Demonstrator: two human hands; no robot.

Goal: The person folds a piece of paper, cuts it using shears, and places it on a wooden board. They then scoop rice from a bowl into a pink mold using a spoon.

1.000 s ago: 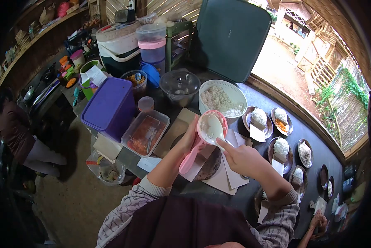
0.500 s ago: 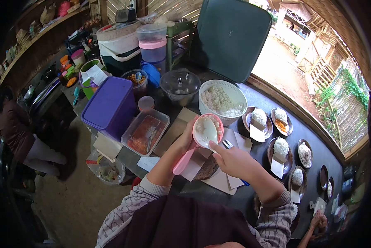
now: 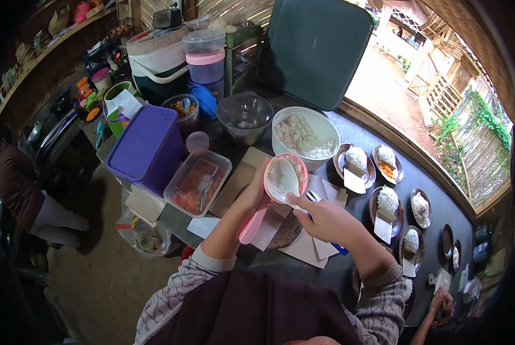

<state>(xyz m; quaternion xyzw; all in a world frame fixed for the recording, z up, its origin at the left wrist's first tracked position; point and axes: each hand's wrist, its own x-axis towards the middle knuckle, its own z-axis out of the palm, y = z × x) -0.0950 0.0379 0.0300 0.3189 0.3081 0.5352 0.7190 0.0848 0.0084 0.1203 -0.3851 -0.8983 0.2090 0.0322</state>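
Observation:
My left hand (image 3: pixel 250 196) is wrapped round a pink long-handled scoop (image 3: pixel 253 225) with rice in its bowl. In my right hand (image 3: pixel 328 221) is a white rice spoon (image 3: pixel 284 177), its bowl face-on over the rice in the scoop. Just beyond, a white basket (image 3: pixel 277 137) holds a mound of cooked rice (image 3: pixel 300 135). Beneath my hands lie sheets of brown and white card (image 3: pixel 304 250) and a brown plate (image 3: pixel 286 232), partly covered. A blue-handled utensil (image 3: pixel 340 249) shows partly beside my right hand.
Several brown plates with rice mounds (image 3: pixel 388 199) line the right. Left are a tub of red food (image 3: pixel 197 187) and a purple container (image 3: pixel 143 144). A clear-lidded bowl (image 3: pixel 245 112) stands behind. Another person's hands (image 3: pixel 441 302) are lower right; a person (image 3: pixel 24 190) is far left.
The view has shifted slightly. My right hand and the white spoon have turned a little at the scoop. Both hands keep their holds.

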